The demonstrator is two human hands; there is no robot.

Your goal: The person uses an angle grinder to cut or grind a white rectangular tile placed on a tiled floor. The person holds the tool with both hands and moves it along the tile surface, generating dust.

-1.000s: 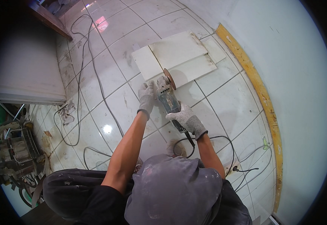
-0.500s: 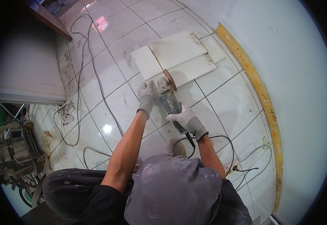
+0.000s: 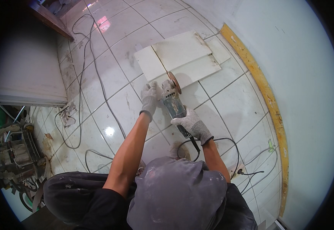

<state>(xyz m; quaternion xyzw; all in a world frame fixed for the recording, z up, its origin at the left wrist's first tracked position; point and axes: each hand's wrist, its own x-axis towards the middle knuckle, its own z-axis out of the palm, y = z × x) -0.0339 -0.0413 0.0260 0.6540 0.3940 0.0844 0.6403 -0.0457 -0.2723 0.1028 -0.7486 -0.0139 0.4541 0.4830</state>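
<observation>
- Centrally, the right hand, in a pale grey knitted glove, wraps around the rear of the dark grey angle grinder; its palm side is hidden.
- The left hand, gloved alike, sits left of the grinder's head, fingers curled inward; whether they grip anything cannot be told.
- The grinder lies aslant at the middle of the frame, its thin brown round disc seen at a sharp angle, near the lower end of a dark seam between flat off-white rectangular slabs. Contact between disc and slab is hard to make out.
- A black rubber power cord leaves the tool's rear and loops toward the lower right.
- At the lower left, dim, dirt-coated equipment blurs together; its kind is unclear.
- Dusty dark grey clothing, cut off by the bottom edge, covers the floor beneath.
</observation>
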